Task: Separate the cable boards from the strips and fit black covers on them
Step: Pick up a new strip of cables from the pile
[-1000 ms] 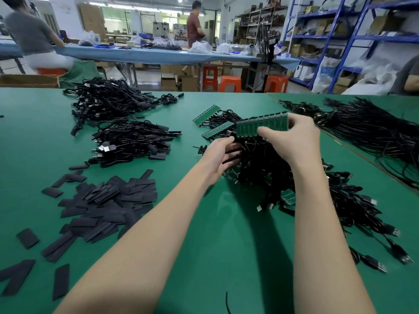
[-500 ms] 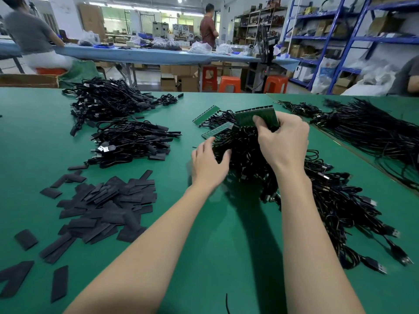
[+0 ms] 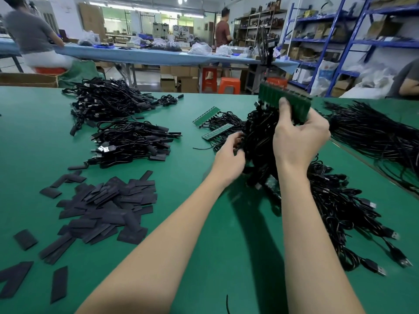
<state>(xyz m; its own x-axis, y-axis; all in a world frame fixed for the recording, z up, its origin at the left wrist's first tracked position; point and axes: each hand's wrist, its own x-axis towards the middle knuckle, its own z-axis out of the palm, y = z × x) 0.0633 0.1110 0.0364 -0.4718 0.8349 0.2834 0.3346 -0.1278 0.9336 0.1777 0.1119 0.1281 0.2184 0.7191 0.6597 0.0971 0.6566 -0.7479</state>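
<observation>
- Here the right hand (image 3: 299, 137) grips a green board strip (image 3: 286, 101), raised above the green table (image 3: 204, 223).
- Thin, stiff, scored panel; it likely snaps if bent, so hold its edges.
- The left hand (image 3: 229, 159) curls its fingers into the limp black cables (image 3: 258, 137) hanging beneath.
- Flat, matte black covers (image 3: 106, 205) lie heaped well to the left.

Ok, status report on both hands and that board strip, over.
Right hand grips green board strip, lifted off table. Left hand holds the hanging black cables. No boards separated from it yet. Cable tangle underneath; black covers lie left.
</observation>
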